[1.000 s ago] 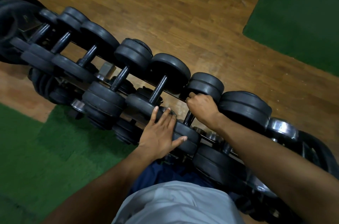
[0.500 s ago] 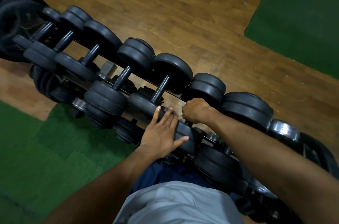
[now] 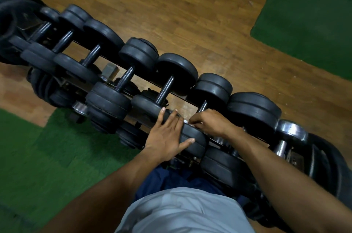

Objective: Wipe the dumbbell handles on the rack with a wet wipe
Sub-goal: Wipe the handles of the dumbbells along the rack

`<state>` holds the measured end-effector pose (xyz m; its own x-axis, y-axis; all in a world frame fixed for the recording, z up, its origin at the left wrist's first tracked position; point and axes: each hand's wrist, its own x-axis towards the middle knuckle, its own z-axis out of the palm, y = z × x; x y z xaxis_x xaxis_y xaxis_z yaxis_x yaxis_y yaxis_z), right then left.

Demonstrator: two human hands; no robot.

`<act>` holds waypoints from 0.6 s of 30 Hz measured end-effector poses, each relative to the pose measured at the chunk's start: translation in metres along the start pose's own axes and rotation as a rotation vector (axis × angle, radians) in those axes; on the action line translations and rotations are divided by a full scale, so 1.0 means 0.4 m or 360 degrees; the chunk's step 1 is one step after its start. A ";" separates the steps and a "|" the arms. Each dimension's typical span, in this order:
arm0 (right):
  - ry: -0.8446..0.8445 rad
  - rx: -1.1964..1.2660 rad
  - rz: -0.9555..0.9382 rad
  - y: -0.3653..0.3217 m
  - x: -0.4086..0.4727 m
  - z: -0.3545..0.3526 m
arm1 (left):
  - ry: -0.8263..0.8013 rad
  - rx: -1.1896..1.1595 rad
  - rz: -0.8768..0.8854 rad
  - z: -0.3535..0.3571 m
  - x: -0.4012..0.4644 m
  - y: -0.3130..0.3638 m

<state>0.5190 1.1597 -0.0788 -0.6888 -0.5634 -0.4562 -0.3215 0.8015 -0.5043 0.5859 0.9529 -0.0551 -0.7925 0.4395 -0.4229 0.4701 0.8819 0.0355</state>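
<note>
A row of black dumbbells lies across the rack [image 3: 137,97], running from upper left to lower right. My left hand [image 3: 169,137] rests flat with straight fingers on the near plate of one dumbbell [image 3: 192,137]. My right hand [image 3: 211,122] is curled round the near end of that dumbbell's dark handle [image 3: 202,107], and a sliver of white wet wipe [image 3: 187,121] shows under its fingers. The neighbouring handle [image 3: 165,90] to the left is bare.
Wooden floor lies beyond the rack, with green mats at upper right [image 3: 308,13] and lower left [image 3: 38,156]. Large black plates [image 3: 11,19] stand at the rack's left end. A chrome dumbbell [image 3: 291,131] sits at the right. Lower tiers hold more weights.
My right hand has slid along the handle from its far end toward me, down to the near plate. My left hand has stayed on the plate.
</note>
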 end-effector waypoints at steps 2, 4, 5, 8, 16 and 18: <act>0.0151 0.0032 -0.0001 -0.002 -0.028 0.020 | -0.0001 0.0004 -0.0005 0.000 0.000 0.001; 0.0291 0.0042 0.0048 -0.007 -0.048 0.043 | 0.0007 0.0006 -0.0006 0.004 0.000 0.002; 0.0344 0.0040 0.0077 -0.010 -0.054 0.052 | 0.0022 0.0008 -0.0008 0.008 0.001 0.002; 0.0417 0.0064 0.0116 -0.017 -0.054 0.061 | 0.0087 0.0002 -0.0012 0.018 -0.001 0.003; 0.0465 0.0029 0.0149 -0.015 -0.092 0.059 | 0.0118 0.0022 -0.0038 0.012 -0.004 0.012; 0.0452 -0.0010 0.0205 -0.001 -0.121 0.062 | 0.0126 0.0025 -0.0052 0.009 -0.003 0.018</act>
<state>0.5686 1.1816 -0.0746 -0.8779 -0.3792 -0.2923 -0.2233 0.8644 -0.4505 0.5916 0.9580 -0.0578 -0.8355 0.4229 -0.3509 0.4488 0.8936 0.0083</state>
